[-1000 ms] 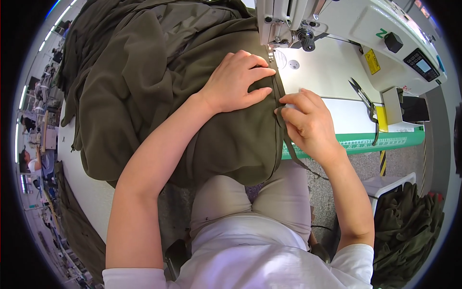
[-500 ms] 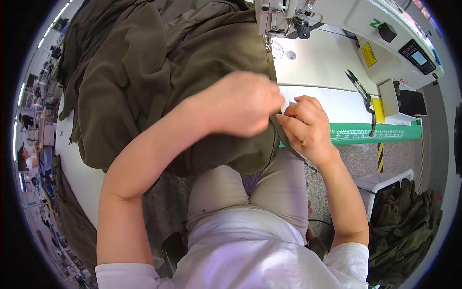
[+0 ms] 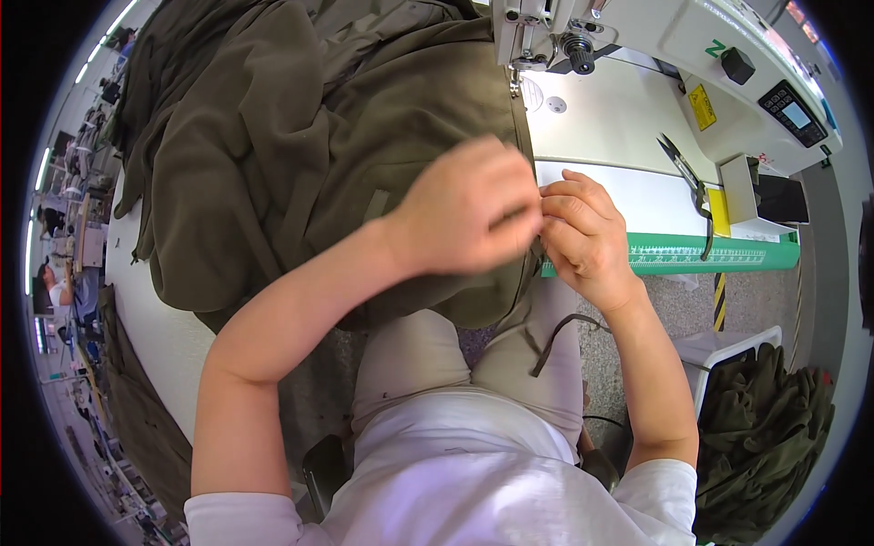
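Note:
An olive-green fabric piece [image 3: 273, 136], likely a garment, spreads in folds over the table. Its right edge runs down from the presser foot [image 3: 515, 84] of a white sewing machine [image 3: 674, 32]. Over that edge is my left hand [image 3: 473, 209], blurred, its fingers curled in; what they hold is hidden. Facing it, my right hand [image 3: 587, 232] is closed, with thumb and fingertips pinched at the fabric's edge. The fingertips of both hands nearly meet. A narrow dark strip [image 3: 546, 350] dangles below my right hand, above my lap.
Black-handled scissors [image 3: 683, 168] lie on the machine bed beside a small white box [image 3: 751, 196]. A green ruler strip [image 3: 701, 255] borders the table front. At lower right, a white bin [image 3: 701, 350] holds dark green fabric [image 3: 765, 437]. Other workers and tables show at far left.
Both hands have shifted slightly right with the fabric edge. The dark strip's lower end has swung left over my lap. The view has moved a little.

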The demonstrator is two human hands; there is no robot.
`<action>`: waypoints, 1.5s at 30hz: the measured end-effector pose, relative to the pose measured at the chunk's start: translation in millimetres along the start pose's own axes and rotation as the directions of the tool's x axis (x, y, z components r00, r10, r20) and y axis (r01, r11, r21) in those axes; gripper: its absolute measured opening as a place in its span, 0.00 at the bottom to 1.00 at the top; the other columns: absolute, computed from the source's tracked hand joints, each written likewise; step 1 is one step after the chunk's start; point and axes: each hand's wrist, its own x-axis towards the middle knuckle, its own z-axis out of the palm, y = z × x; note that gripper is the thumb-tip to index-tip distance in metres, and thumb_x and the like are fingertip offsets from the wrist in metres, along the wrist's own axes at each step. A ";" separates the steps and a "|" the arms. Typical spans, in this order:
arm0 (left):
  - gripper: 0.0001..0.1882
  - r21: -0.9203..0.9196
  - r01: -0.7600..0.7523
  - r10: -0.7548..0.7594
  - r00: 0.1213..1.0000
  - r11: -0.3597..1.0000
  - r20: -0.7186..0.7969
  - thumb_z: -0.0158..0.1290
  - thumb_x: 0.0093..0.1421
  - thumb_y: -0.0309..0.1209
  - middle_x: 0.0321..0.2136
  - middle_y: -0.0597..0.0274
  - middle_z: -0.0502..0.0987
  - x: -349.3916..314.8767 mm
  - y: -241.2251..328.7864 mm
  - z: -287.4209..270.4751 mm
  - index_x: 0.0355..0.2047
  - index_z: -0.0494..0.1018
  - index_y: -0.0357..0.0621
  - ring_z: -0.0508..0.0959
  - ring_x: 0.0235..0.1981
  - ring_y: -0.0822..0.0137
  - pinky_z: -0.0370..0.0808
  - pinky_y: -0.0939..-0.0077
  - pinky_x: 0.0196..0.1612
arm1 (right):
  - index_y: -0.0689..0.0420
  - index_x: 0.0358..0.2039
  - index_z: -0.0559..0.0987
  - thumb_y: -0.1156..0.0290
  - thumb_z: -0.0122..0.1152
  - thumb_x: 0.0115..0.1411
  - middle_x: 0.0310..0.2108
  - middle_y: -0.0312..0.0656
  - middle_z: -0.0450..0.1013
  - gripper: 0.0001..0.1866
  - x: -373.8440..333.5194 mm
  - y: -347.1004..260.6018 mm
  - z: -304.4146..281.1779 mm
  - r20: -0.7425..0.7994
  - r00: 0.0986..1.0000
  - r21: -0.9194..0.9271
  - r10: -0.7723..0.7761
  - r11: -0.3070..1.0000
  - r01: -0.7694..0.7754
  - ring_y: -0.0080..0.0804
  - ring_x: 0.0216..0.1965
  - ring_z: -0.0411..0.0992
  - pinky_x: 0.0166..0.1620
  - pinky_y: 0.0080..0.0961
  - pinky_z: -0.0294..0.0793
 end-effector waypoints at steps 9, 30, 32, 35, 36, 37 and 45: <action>0.22 0.206 0.155 -0.165 0.986 0.966 0.033 0.65 0.55 0.38 0.51 0.63 0.78 -11.5 -44.6 10.5 0.50 0.79 0.45 0.73 0.52 0.56 0.70 0.62 0.55 | 0.59 0.30 0.80 0.83 0.68 0.44 0.36 0.42 0.78 0.11 2.5 2.4 -2.0 0.104 0.994 0.060 0.038 0.997 -0.045 0.43 0.43 0.80 0.59 0.50 0.79; 0.16 0.167 0.064 -0.050 0.995 0.984 -0.088 0.67 0.50 0.32 0.42 0.65 0.81 -3.8 -57.5 11.8 0.41 0.81 0.45 0.78 0.42 0.60 0.74 0.65 0.46 | 0.62 0.30 0.79 0.86 0.67 0.44 0.37 0.43 0.78 0.11 12.4 11.7 3.0 0.083 0.995 0.082 0.051 0.995 -0.058 0.44 0.44 0.80 0.58 0.46 0.79; 0.15 0.166 0.052 -0.043 0.997 0.985 -0.057 0.67 0.50 0.32 0.42 0.65 0.81 -3.5 -58.3 11.3 0.40 0.82 0.45 0.78 0.42 0.59 0.75 0.65 0.46 | 0.62 0.30 0.80 0.86 0.67 0.44 0.37 0.43 0.78 0.11 13.3 11.7 2.3 0.103 0.993 0.084 0.057 0.994 -0.066 0.45 0.44 0.80 0.58 0.46 0.79; 0.15 0.172 0.047 -0.040 0.998 0.984 -0.042 0.67 0.51 0.31 0.42 0.65 0.81 -2.0 -61.4 9.6 0.39 0.82 0.45 0.78 0.42 0.59 0.75 0.65 0.47 | 0.62 0.30 0.80 0.87 0.67 0.44 0.37 0.43 0.79 0.11 16.1 13.0 2.3 0.117 0.991 0.082 0.065 0.994 -0.074 0.45 0.45 0.80 0.58 0.45 0.79; 0.15 0.171 0.050 -0.044 0.998 0.984 -0.041 0.67 0.51 0.31 0.42 0.65 0.81 -1.4 -62.6 9.5 0.39 0.82 0.45 0.79 0.42 0.59 0.75 0.65 0.47 | 0.62 0.30 0.80 0.87 0.67 0.44 0.38 0.43 0.79 0.11 17.1 13.4 2.6 0.125 0.989 0.081 0.074 0.993 -0.084 0.45 0.45 0.80 0.58 0.45 0.79; 0.14 0.171 0.053 -0.047 0.998 0.984 -0.041 0.67 0.51 0.31 0.42 0.65 0.81 -0.6 -64.0 9.7 0.39 0.82 0.44 0.79 0.42 0.59 0.75 0.65 0.47 | 0.62 0.30 0.80 0.87 0.67 0.44 0.38 0.43 0.79 0.11 18.0 14.2 2.6 0.134 0.987 0.078 0.083 0.993 -0.094 0.46 0.45 0.80 0.58 0.45 0.79; 0.10 0.192 0.047 -0.025 0.993 0.980 -0.113 0.65 0.53 0.35 0.35 0.68 0.83 0.1 -72.5 12.7 0.35 0.83 0.47 0.80 0.39 0.61 0.77 0.65 0.46 | 0.62 0.30 0.80 0.89 0.66 0.45 0.39 0.44 0.79 0.11 20.5 18.0 6.2 0.102 0.989 0.095 0.103 0.989 -0.113 0.45 0.46 0.80 0.58 0.43 0.80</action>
